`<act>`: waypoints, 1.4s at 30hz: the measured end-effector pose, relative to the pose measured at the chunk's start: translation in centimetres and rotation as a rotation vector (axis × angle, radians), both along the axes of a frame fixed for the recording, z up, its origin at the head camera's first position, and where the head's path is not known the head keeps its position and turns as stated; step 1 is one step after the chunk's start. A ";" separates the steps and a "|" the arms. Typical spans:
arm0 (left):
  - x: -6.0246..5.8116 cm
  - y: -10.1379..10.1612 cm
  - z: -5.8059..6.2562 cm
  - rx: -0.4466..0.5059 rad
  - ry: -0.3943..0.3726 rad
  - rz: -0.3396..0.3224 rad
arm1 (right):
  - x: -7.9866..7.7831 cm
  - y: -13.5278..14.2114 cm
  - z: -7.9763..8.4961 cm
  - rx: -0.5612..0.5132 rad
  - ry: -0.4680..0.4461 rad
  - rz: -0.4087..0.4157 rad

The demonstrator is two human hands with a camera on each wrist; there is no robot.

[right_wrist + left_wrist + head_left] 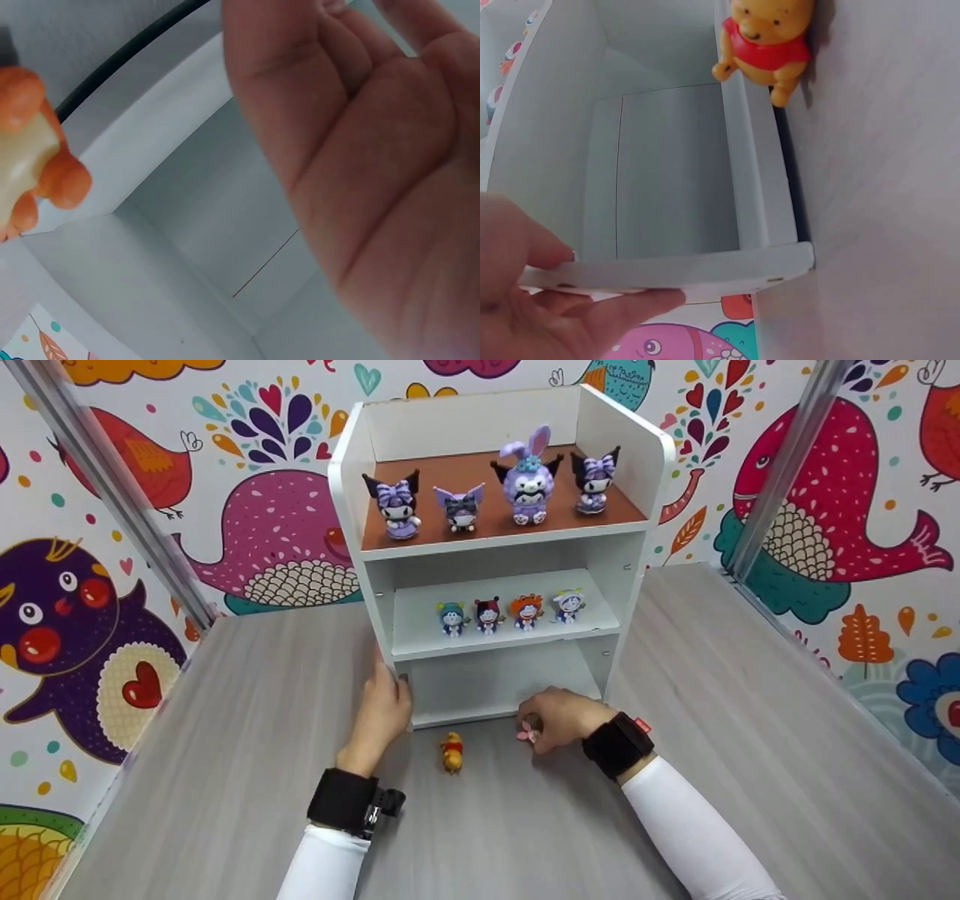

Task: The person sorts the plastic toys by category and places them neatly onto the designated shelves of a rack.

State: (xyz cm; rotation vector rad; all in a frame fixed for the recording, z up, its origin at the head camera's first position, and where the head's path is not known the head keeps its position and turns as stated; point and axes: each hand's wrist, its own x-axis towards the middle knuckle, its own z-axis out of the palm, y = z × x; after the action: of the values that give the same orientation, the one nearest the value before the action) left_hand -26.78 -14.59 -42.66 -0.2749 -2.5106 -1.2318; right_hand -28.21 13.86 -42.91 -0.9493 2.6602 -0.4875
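A white three-tier shelf (pixel 495 649) stands on the grey table. My left hand (pixel 384 705) grips its left side panel (pixel 682 274) low down; in the left wrist view the thumb lies inside and the fingers outside. Before the bottom tier, my right hand (pixel 562 718) pinches a small pink figurine (pixel 528 733), partly covered by the fingers. Between the hands, a Winnie the Pooh figurine (pixel 451 753) in a red top is in front of the shelf. An orange figurine (pixel 34 154) with a cream belly appears beside the right hand in the right wrist view, hidden in the head view.
Several purple-and-black figurines (pixel 529 491) stand on the brown top tier (pixel 450 472). A row of small figurines with coloured hats (pixel 526 613) fills the middle of the second tier (pixel 416 622). Printed walls (pixel 292 510) with metal corner posts (pixel 780 472) enclose the table.
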 end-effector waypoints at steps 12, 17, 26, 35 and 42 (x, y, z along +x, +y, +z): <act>0.1 0.0 0.0 -0.017 -0.007 0.005 | -0.5 1.2 0.7 -0.050 -0.087 0.017; 0.0 0.0 -0.1 -0.015 0.003 0.007 | -0.8 1.1 0.5 -0.060 -0.096 0.041; -0.1 0.0 -0.2 0.005 -0.004 0.009 | -0.8 0.8 0.1 -0.055 0.006 0.101; 0.0 -0.1 -0.1 0.007 0.003 0.007 | -0.8 0.9 0.6 -0.111 -0.031 -0.016; 0.0 0.1 0.0 -0.020 0.007 0.019 | -1.4 1.7 0.9 -0.291 0.071 -0.091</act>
State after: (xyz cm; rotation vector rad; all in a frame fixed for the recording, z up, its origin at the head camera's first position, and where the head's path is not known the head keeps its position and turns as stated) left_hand -26.75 -14.50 -42.70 -0.2595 -2.5156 -1.1973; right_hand -29.64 15.55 -42.05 -0.9397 2.7543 -0.8971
